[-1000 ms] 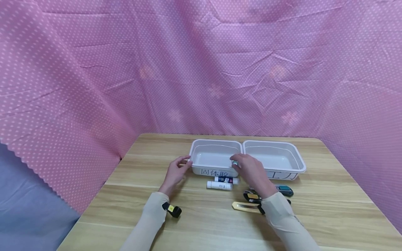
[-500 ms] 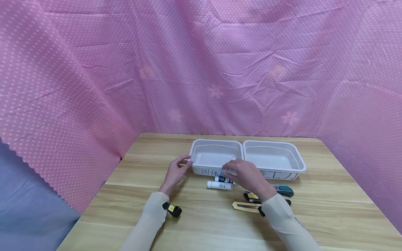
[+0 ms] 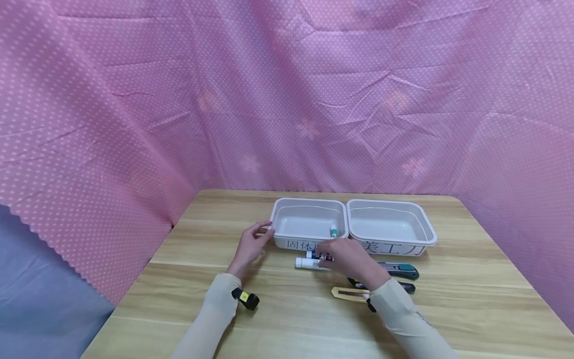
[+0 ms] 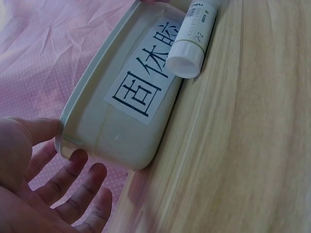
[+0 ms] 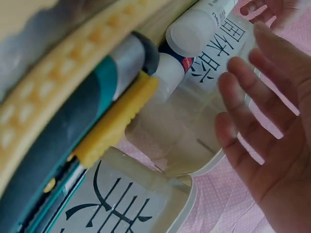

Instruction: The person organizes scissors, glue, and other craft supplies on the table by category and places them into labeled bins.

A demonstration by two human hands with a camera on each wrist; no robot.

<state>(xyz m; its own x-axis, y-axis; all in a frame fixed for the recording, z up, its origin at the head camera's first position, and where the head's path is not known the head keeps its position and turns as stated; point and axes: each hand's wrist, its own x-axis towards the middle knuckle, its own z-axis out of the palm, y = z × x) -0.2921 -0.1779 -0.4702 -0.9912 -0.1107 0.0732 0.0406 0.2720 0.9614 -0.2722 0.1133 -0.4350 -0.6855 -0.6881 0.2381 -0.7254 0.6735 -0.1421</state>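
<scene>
My left hand [image 3: 252, 247] touches the outer left end of the left white plastic bin [image 4: 129, 145], fingers relaxed against its rim and wall. My right hand [image 3: 347, 257] hovers in front of that bin with nothing in its grasp; the right wrist view shows its fingers loosely spread. Just beneath it lie a white glue stick [image 3: 307, 263] and a dark blue and white glue stick [image 5: 171, 73], both partly hidden by the hand in the head view. A glue stick with a green band [image 3: 334, 231] rests inside the left bin, near its right wall.
Touching the left bin is a second white bin [image 3: 430, 234] with its own label. In front of it lie a teal and black utility knife [image 3: 405, 270], a black one [image 3: 408, 287] and a yellow one [image 3: 349, 294], partly under my right forearm. Pink cloth [image 3: 287, 99] hangs behind the table.
My right hand has let go of the green-banded glue stick inside the left bin and moved back toward the two glue sticks on the table. My left hand stays at the bin.
</scene>
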